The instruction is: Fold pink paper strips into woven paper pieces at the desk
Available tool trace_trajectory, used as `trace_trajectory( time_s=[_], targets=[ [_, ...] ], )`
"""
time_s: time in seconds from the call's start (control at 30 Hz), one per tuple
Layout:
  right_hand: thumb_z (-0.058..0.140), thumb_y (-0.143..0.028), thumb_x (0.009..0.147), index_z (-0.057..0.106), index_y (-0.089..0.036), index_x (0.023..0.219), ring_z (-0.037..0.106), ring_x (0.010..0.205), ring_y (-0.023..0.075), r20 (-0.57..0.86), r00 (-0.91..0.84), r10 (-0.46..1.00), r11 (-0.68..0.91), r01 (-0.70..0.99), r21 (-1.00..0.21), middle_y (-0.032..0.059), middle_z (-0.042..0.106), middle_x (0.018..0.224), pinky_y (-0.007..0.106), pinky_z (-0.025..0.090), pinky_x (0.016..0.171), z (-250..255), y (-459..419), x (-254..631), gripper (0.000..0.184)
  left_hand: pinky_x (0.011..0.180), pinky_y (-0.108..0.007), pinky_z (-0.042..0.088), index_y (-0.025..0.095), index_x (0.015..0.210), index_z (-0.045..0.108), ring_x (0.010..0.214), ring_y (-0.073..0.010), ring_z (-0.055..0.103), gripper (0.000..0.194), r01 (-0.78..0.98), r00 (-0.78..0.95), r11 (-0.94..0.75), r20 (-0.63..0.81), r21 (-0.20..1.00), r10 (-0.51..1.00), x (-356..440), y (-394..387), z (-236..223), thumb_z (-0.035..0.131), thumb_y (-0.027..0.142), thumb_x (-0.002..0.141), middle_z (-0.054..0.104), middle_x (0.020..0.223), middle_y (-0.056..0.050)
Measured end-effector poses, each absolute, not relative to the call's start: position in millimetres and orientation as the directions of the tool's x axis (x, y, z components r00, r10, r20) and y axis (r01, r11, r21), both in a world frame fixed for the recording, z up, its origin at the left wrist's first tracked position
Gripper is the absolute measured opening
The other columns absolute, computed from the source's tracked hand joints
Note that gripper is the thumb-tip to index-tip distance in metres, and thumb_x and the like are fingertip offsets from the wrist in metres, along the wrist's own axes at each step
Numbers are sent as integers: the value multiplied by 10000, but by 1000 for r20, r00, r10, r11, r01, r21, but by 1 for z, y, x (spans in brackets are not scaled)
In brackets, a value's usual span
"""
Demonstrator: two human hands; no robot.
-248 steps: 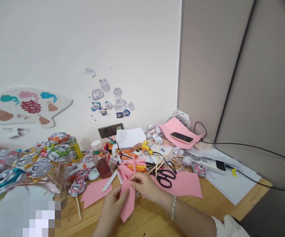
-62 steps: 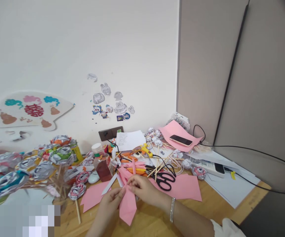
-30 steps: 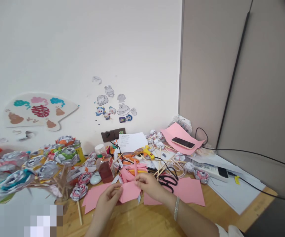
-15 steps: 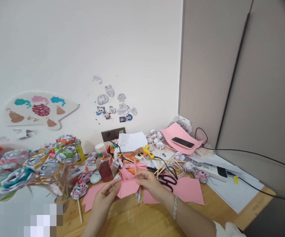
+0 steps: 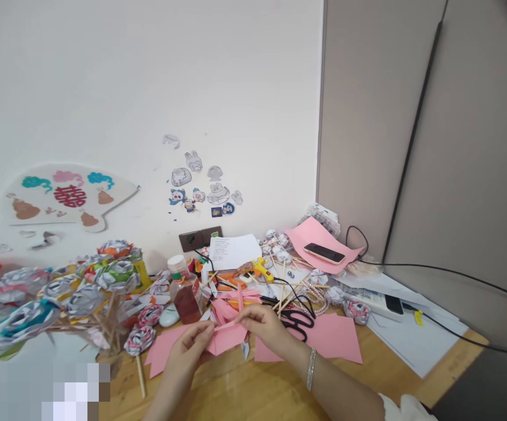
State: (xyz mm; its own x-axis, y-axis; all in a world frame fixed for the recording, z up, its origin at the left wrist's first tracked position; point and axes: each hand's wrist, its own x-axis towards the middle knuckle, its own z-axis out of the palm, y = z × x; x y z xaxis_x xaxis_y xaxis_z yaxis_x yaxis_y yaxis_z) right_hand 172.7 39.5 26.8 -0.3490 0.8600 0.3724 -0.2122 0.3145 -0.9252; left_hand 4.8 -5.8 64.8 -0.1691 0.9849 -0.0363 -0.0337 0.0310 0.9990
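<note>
Between my two hands is a piece of pink paper [image 5: 227,340] with a narrow fold or rolled edge along its top. My left hand [image 5: 192,342] pinches its left end. At the upper right edge, my right hand [image 5: 259,323] closes thumb and fingers on the same paper. Other pink paper pieces [image 5: 224,309] lie just behind it. Flat pink sheets [image 5: 336,339] rest on the table to the right, and another pink sheet [image 5: 160,352] is beside my left hand. Black-handled scissors [image 5: 297,323] lie right of my right hand.
Paper roses [image 5: 115,275] crowd the left side. A jar with reddish contents [image 5: 186,298] stands behind my left hand. A yellow glue gun [image 5: 262,270], wooden sticks and bead strings [image 5: 317,298] lie at the back. A phone [image 5: 324,253] rests on pink paper; cables cross the right side.
My right hand has shifted slightly left along the paper's top edge, toward my left hand. The paper is tilted a little differently. Both hands keep their hold.
</note>
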Motion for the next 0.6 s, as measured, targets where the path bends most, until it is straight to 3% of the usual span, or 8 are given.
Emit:
trace_trajectory(
  time_s=[0.3, 0.43, 0.6],
  targets=[
    [510, -327, 758, 593, -185, 956, 533, 832, 149, 403, -423, 812, 440, -11, -898, 37, 594, 916, 252, 401, 716, 38, 35, 181, 257, 490, -221, 462, 166, 644, 629, 524, -139, 547, 289, 186, -65, -43, 56, 982, 996, 2, 0, 62, 670, 413, 499, 607, 565, 20],
    [584, -395, 681, 636, -163, 820, 533, 710, 146, 267, -435, 860, 364, 156, -918, 26, 610, 776, 233, 396, 620, 30, 36, 175, 275, 504, -233, 462, 163, 677, 636, 553, -158, 565, 262, 301, 14, -107, 108, 947, 994, 4, 0, 58, 623, 399, 564, 638, 614, -10],
    [621, -361, 640, 629, -138, 700, 499, 623, 116, 204, -390, 898, 270, 121, -955, 6, 574, 669, 203, 371, 547, 24, 37, 170, 231, 524, -238, 459, 156, 715, 652, 571, -168, 574, 266, 385, 57, -88, 72, 918, 996, 5, -1, 57, 582, 391, 613, 659, 647, -24]
  ],
)
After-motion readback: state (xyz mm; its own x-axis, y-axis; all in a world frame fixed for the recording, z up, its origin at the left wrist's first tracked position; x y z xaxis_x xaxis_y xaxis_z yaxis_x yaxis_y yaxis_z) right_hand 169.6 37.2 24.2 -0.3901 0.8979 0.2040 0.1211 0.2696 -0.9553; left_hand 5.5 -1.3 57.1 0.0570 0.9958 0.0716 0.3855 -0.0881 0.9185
